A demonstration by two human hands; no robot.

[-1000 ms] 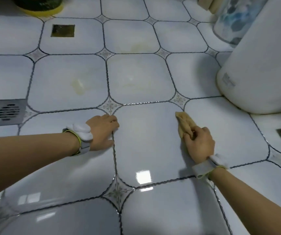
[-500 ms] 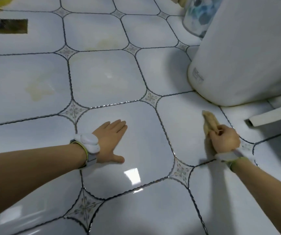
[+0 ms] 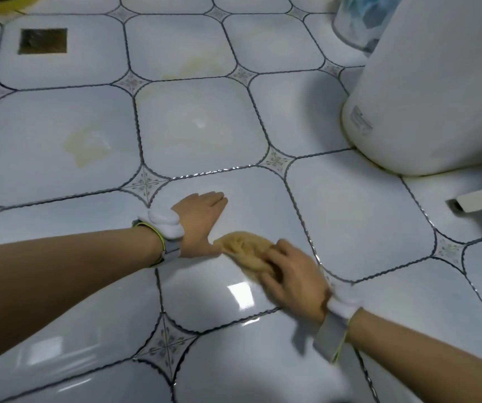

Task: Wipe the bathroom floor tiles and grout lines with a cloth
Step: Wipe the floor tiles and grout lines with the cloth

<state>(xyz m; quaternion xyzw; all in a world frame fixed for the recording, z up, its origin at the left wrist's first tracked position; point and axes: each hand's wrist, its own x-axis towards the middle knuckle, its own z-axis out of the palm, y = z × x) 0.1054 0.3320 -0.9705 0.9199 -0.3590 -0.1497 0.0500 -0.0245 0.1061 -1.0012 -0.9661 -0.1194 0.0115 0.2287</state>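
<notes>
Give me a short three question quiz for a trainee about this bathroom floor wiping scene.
1. True or false: the left hand lies flat on the tile.
2. Which hand grips the yellow cloth? A) left B) right
3. Fill in: the yellowish stain lies on the tile to the ____ of the toilet base, as the camera sees it.

Key: 1 true; 2 B; 3 left.
</notes>
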